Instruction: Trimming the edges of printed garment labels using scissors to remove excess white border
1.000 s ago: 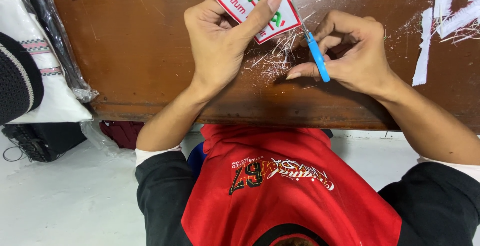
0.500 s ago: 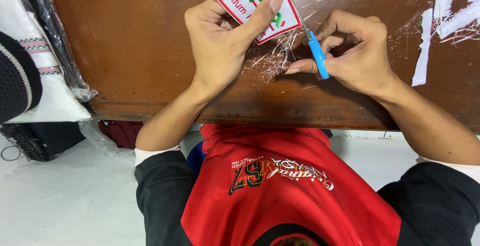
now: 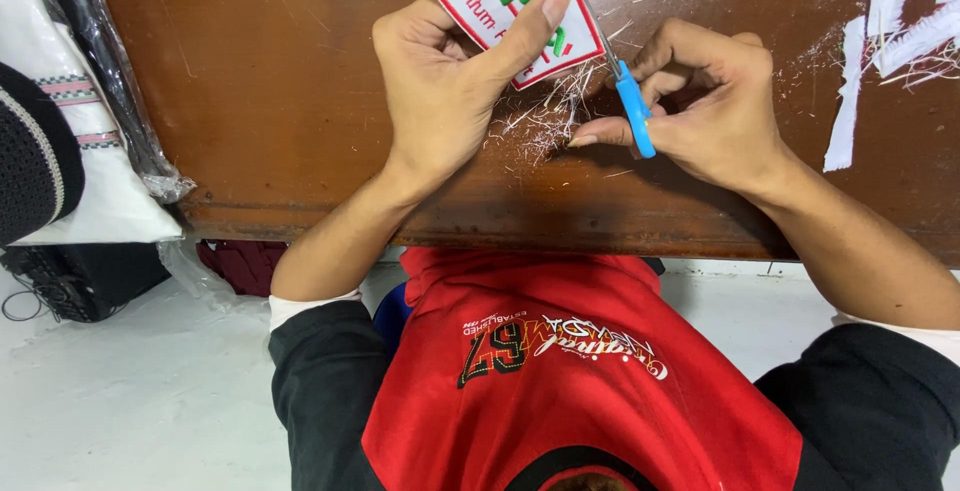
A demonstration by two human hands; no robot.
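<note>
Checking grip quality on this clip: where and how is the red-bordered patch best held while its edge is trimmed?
Pinch the patch at its lower corner from the left, as the left hand does, thumb flat on its face. That leaves the right edge free for the blue snips.

one patch [image 3: 495, 1] in hand, one blue snips [image 3: 632, 111]

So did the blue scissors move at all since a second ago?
No. The blue scissors sit in the right hand at the same spot above the table edge, beside the patch.
</note>
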